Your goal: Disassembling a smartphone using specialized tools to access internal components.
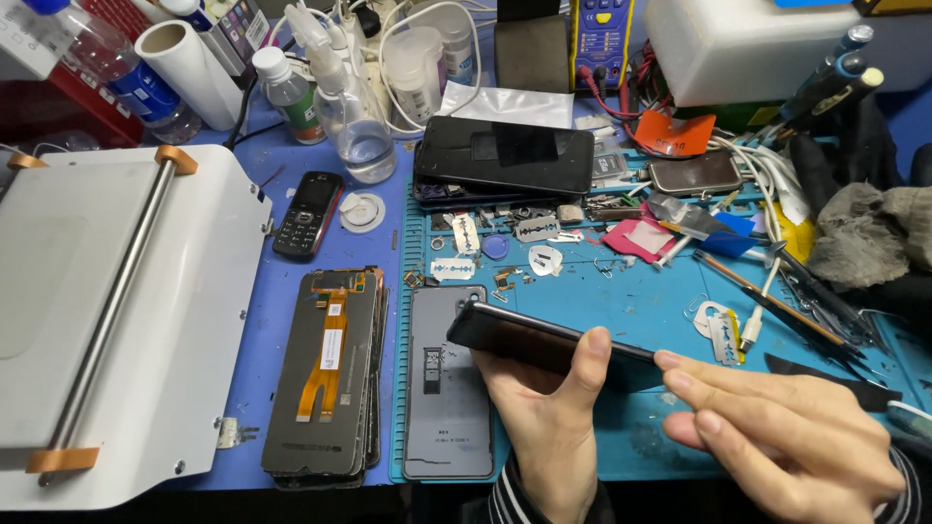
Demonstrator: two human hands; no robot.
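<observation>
Above the blue mat (621, 311), a dark phone (544, 342) is gripped edge-on by the left hand (549, 408), thumb over its upper side; the right hand (777, 427) lies half open, fingertips touching the phone's right end, nothing held. Should the grip loosen, the phone could drop onto the back cover (447, 388) beneath or the razor blades (536, 229) beyond it.

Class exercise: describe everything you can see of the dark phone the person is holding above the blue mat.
The dark phone is a slim black slab with a glossy face, seen almost edge-on and tilted, its far end over a grey back cover. The left hand grips it from below, thumb on the near edge. The right hand touches its right end with its fingertips. No cracks can be made out.
</observation>
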